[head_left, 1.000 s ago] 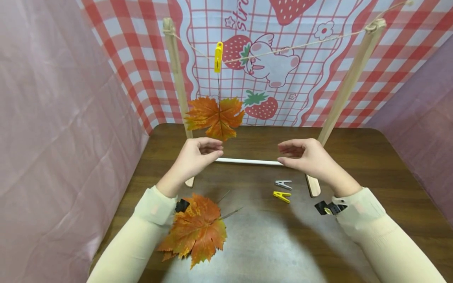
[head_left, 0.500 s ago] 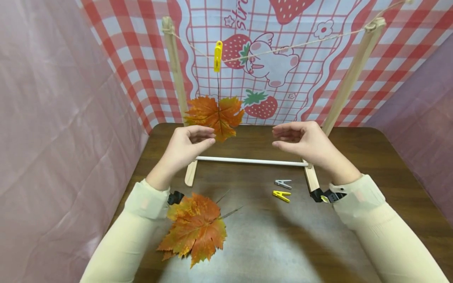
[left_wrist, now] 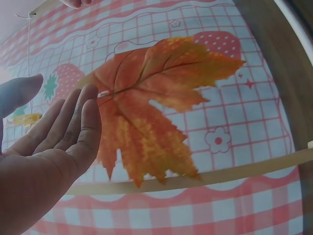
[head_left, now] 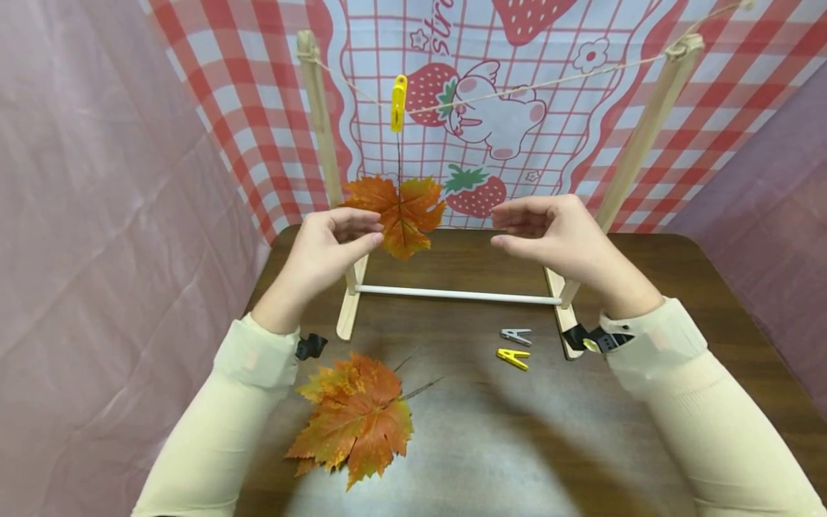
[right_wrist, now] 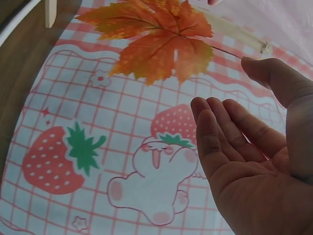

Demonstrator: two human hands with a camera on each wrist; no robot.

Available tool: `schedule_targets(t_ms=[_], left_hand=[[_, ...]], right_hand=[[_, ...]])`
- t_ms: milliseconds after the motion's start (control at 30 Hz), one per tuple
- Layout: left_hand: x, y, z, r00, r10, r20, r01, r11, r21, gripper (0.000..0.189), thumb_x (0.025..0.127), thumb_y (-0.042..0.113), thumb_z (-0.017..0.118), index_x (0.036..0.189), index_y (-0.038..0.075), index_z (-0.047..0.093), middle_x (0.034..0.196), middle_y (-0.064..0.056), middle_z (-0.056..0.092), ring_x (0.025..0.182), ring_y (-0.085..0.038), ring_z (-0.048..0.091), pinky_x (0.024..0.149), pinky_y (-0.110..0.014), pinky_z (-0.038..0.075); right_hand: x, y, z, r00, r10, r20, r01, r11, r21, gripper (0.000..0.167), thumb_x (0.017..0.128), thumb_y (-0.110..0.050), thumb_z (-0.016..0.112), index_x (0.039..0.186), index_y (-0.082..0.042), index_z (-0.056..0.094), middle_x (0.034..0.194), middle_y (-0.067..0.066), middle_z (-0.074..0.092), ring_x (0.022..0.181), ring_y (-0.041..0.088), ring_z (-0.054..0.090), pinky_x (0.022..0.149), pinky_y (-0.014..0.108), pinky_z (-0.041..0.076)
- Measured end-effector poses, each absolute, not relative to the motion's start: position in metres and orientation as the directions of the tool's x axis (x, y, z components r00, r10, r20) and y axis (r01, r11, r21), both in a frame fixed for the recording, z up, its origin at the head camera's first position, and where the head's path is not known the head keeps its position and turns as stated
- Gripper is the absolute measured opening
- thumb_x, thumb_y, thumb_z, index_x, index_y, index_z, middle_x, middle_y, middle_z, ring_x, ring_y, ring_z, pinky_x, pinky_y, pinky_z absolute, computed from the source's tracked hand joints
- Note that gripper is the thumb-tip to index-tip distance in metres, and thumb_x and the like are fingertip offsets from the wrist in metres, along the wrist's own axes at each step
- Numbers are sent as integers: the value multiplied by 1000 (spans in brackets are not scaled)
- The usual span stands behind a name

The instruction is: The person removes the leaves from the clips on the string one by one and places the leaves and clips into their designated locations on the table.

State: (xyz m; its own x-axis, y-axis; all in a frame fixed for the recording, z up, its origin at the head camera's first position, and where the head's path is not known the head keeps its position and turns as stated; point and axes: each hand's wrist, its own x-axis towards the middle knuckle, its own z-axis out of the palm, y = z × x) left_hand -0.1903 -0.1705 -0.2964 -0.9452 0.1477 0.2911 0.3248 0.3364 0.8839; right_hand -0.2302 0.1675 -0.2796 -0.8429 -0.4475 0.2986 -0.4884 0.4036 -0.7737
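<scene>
An orange maple leaf (head_left: 403,215) hangs by its stem from a yellow clothespin (head_left: 398,104) clipped on a string (head_left: 555,84). Just in front of its left side is my left hand (head_left: 326,248), fingers loosely bent and holding nothing; whether it touches the leaf I cannot tell. My right hand (head_left: 555,233) hovers to the right, apart from the leaf, thumb and fingers spread with nothing between them. More maple leaves (head_left: 362,420) lie overlapped on the table at front left. A grey clothespin (head_left: 516,335) and another yellow clothespin (head_left: 513,358) lie below my right hand.
Two wooden posts (head_left: 323,129) hold the string, joined low down by a white rod (head_left: 459,294). The brown table (head_left: 478,452) ends at a strawberry-print cloth (head_left: 504,43) behind. Pink cloth (head_left: 129,251) closes off the left side.
Both hands have risen and moved away from the table, the left one drifting left and up beside the hanging leaf. The leaves and clothespins have stayed in place.
</scene>
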Motion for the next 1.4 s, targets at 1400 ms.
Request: schedule_targets(t_ms=[1400], left_hand=[[-221, -170, -237, -913, 67, 402, 385, 464, 798, 29, 94, 13, 76, 120, 0, 73, 107, -10, 74, 92, -19, 68, 78, -29, 55]], right_hand=[[-238, 115, -162, -743, -526, 413, -654, 442, -614, 33, 90, -16, 81, 119, -4, 74, 105, 7, 74, 94, 16, 70, 82, 24, 54]])
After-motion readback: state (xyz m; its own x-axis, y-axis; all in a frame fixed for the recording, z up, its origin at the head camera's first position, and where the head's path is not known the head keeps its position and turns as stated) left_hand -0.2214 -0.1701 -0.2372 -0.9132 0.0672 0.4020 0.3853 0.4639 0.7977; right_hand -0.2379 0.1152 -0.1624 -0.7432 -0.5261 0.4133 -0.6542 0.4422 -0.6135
